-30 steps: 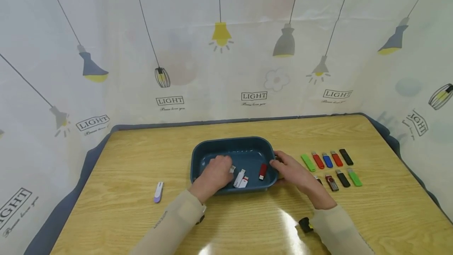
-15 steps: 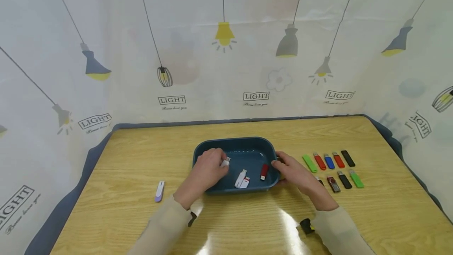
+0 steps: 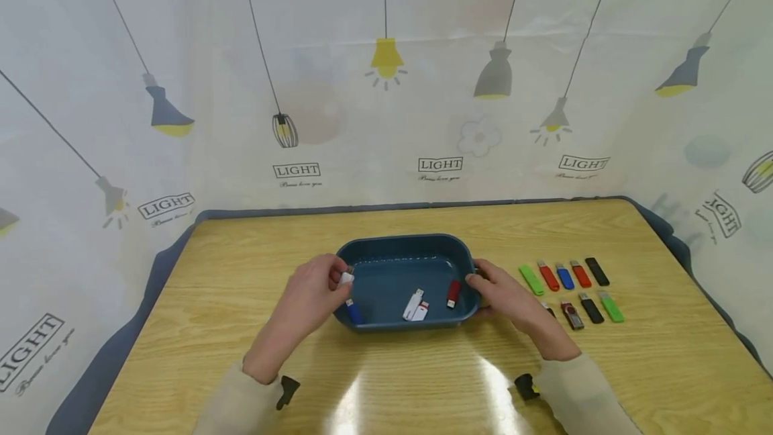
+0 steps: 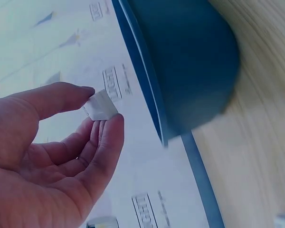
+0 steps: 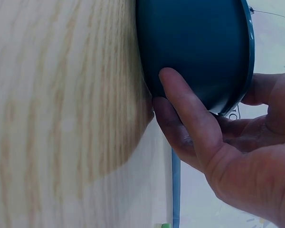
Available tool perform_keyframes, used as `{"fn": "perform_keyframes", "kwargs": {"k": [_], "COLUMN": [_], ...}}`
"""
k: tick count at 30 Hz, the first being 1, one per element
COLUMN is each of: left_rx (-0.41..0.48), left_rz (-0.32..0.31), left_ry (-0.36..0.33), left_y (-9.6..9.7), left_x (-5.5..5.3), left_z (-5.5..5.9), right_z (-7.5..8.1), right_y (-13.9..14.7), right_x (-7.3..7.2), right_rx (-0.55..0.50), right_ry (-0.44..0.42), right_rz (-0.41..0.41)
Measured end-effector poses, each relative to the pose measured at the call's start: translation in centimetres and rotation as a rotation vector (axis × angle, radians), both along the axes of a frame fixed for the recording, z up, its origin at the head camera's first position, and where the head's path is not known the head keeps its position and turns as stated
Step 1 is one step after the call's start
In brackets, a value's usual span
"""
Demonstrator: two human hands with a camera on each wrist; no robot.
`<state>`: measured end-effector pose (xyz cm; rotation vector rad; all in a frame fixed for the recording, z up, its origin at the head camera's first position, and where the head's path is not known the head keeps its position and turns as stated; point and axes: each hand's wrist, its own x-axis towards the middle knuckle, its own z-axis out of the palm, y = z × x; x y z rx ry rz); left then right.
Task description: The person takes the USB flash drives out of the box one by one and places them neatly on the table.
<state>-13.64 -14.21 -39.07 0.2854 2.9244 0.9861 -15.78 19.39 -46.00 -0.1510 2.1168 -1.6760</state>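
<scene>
My left hand (image 3: pixel 306 294) pinches a small white USB stick (image 4: pixel 102 105) between thumb and fingers, at the left rim of the dark blue plastic tub (image 3: pixel 386 280). In the left wrist view the stick stands apart from the tub's outer wall. My right hand (image 3: pixel 504 294) grips the tub's right end, thumb at the rim and fingers along the outer wall (image 5: pixel 194 52). Inside the tub lie a blue USB stick (image 3: pixel 354 313) at the left, a white one (image 3: pixel 413 304) against a white-and-red one (image 3: pixel 421 313), and a dark red one (image 3: pixel 453 293) at the right.
Right of the tub, USB sticks lie in two rows on the wooden table (image 3: pixel 423 381), among them a green one (image 3: pixel 532 280), a blue one (image 3: pixel 565 276) and a black one (image 3: pixel 597 272). A printed curtain (image 3: pixel 362 119) hangs behind the table edge.
My left hand has lifted the white USB stick from inside the tub and moved left to its rim, uncovering the blue stick. The forearm now hides the white-and-lilac stick on the table. My right hand stays put.
</scene>
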Motion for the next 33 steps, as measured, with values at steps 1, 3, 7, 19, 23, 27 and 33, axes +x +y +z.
{"fn": "perform_keyframes", "kwargs": {"k": [1,3,7,19,23,27,33], "left_rx": [0.002,0.0,-0.011,-0.04,-0.054,-0.097,-0.171], "left_rz": [0.013,0.041,0.085,0.184,0.218,0.236,0.232], "left_ry": [0.0,0.0,-0.005,-0.064,-0.086,-0.081,-0.097], "left_y": [-0.5,-1.5,-3.6,-8.5,-9.3,-10.2,-11.4], "left_x": [0.2,0.5,1.0,2.1,2.3,2.3,2.0], "left_z": [0.0,0.0,-0.1,-1.4,-2.2,-2.7,-3.3], "right_z": [0.0,-0.1,-0.1,0.0,0.0,-0.1,0.0], "right_y": [0.0,0.0,0.1,0.0,0.0,0.0,0.0], "right_x": [0.0,0.0,-0.1,-0.1,-0.1,-0.1,0.0], "right_rx": [0.0,-0.003,-0.008,-0.02,-0.021,-0.022,-0.018], "right_ry": [-0.001,-0.002,-0.001,-0.001,0.002,0.0,0.001], "right_rz": [0.0,0.001,0.003,0.005,0.009,0.012,0.011]}}
